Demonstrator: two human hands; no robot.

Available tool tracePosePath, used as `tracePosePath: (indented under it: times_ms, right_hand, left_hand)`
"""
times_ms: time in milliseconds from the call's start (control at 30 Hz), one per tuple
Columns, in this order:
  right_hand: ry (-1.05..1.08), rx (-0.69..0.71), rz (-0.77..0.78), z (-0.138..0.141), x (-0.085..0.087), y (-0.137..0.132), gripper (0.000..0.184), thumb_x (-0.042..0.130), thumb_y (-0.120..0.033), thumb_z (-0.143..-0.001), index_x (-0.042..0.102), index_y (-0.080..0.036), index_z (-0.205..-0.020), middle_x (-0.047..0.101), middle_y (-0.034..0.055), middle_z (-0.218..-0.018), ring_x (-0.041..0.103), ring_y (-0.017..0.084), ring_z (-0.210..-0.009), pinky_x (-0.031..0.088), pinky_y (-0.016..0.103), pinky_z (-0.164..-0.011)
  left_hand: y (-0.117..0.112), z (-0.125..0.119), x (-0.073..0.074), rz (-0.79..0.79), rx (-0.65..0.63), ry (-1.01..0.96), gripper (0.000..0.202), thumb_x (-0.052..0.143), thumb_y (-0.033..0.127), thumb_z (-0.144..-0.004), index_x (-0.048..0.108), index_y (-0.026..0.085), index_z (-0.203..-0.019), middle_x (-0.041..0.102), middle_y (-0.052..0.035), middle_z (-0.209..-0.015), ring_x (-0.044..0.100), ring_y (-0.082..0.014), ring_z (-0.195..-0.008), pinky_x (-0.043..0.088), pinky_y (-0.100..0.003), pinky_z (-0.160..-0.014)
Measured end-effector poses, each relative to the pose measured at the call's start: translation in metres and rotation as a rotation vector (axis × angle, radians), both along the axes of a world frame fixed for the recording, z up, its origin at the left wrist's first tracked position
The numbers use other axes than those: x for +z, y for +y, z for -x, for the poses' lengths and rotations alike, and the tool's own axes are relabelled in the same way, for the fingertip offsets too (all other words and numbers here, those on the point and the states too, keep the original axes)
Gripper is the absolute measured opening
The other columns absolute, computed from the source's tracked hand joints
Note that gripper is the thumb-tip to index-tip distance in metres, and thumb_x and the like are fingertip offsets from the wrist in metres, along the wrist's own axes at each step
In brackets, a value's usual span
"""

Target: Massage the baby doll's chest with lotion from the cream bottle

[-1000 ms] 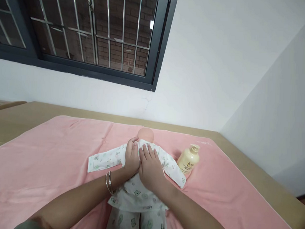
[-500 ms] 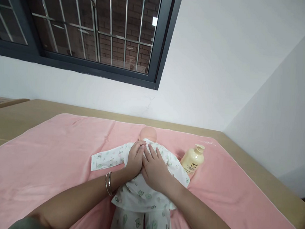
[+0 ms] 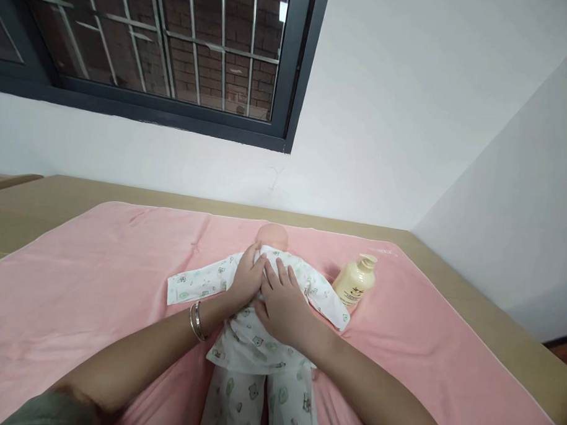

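A baby doll (image 3: pixel 272 235) lies face down, its bare head pointing away from me. It wears a white long-sleeved top (image 3: pixel 255 345) and matching trousers (image 3: pixel 284 398), printed with small green animals. My left hand (image 3: pixel 248 276) rests on the upper left of the doll's back, fingers stretched forward. Beside it my right hand (image 3: pixel 283 302) lies flat on the back with fingers spread. The two hands nearly meet at the middle. Neither holds anything. Silver bangles (image 3: pixel 196 321) circle my left wrist.
Near the doll's right sleeve stands a cream pump bottle (image 3: pixel 356 280), slightly tilted in view. A pink blanket (image 3: pixel 137 257) covers most of the wooden table (image 3: pixel 75 190). Behind are a white wall (image 3: pixel 360 147) and a barred window with a dark frame (image 3: pixel 290 82).
The view has shifted slightly, so everything sits a bit higher and further left. My hands stay on the doll's back, now slightly more apart at the fingertips.
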State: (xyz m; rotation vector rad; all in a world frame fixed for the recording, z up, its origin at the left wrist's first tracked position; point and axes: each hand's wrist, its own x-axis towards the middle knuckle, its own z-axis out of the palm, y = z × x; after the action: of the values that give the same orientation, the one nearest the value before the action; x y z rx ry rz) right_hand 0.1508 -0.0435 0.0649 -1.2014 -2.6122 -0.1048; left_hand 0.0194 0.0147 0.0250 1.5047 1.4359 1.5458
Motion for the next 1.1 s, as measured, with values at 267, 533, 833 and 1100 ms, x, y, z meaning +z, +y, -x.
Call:
tracePosePath:
  times_ms: [267,533,833,1100]
  right_hand:
    - [0.157,-0.132,0.059,-0.012,0.006,0.031,0.046,0.041,-0.033,-0.098,0.048,-0.018,-0.140,0.043,0.0131,-0.151,0.033,0.028,-0.141,0.024,0.051,-0.115]
    - [0.170,-0.353,0.190,-0.022,-0.002,0.059,0.061,0.031,-0.049,-0.101,0.040,-0.008,-0.145,0.038,0.0209,-0.152,0.031,0.031,-0.143,0.020,0.049,-0.116]
    - [0.124,-0.266,0.129,-0.009,-0.004,0.033,0.056,0.028,-0.036,-0.101,0.038,-0.005,-0.146,0.037,0.0220,-0.152,0.029,0.033,-0.144,0.024,0.053,-0.115]
    - [0.112,-0.296,0.090,-0.006,-0.007,0.028,0.058,0.033,-0.033,-0.099,0.034,-0.002,-0.148,0.035,0.0242,-0.153,0.026,0.034,-0.145,0.021,0.052,-0.116]
  left_hand:
    - [-0.001,0.006,-0.002,-0.103,0.043,0.256,0.028,0.046,0.026,-0.086,0.062,0.020,-0.107,0.064,-0.0103,-0.119,0.058,-0.0257,-0.116,0.042,-0.045,-0.106]
    - [0.011,0.021,0.005,0.063,0.028,0.604,0.045,0.044,0.042,-0.090,0.057,0.013,-0.122,0.064,-0.0177,-0.122,0.054,-0.0324,-0.123,0.038,-0.048,-0.106]
    - [-0.005,0.012,0.001,-0.033,0.026,0.782,0.045,0.035,0.037,-0.093,0.056,0.010,-0.123,0.061,-0.0225,-0.126,0.052,-0.0340,-0.125,0.037,-0.050,-0.106]
    - [0.008,0.021,0.016,0.082,-0.074,0.687,0.038,0.037,0.039,-0.092,0.061,0.015,-0.109,0.068,-0.0166,-0.111,0.061,-0.0310,-0.109,0.045,-0.045,-0.097]
